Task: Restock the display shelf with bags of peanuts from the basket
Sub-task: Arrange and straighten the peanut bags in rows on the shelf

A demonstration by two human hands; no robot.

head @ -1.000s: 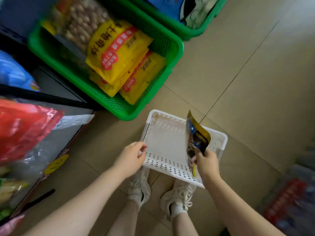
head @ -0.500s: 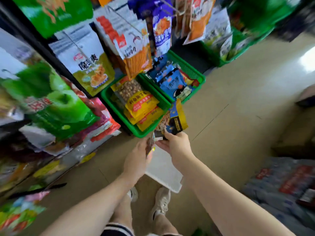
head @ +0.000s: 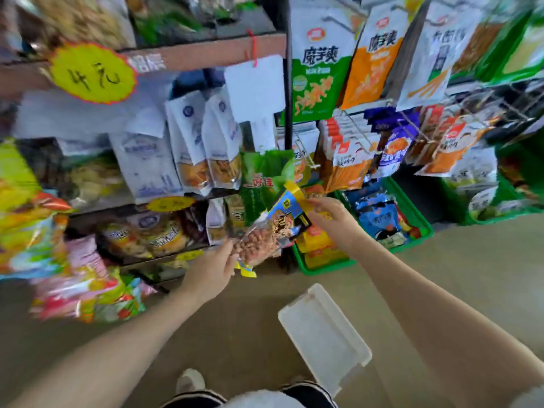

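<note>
Peanuts in a blue-and-yellow plastic bag (head: pixel 276 228) sit mid-frame, left hand (head: pixel 212 270) gripping the bottom, right hand (head: pixel 329 214) pinching the top; unshelved. White perforated plastic basket (head: pixel 323 334), lower centre, seems empty.

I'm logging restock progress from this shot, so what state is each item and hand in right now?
Bag of peanuts: off the floor, tilted, held at both ends in front of the shelf.
Left hand: grips the bag's lower end.
Right hand: pinches the bag's yellow top edge.
White basket: on the floor, no bags visible in it.
Green crate: on the floor, holding yellow packets.
</note>
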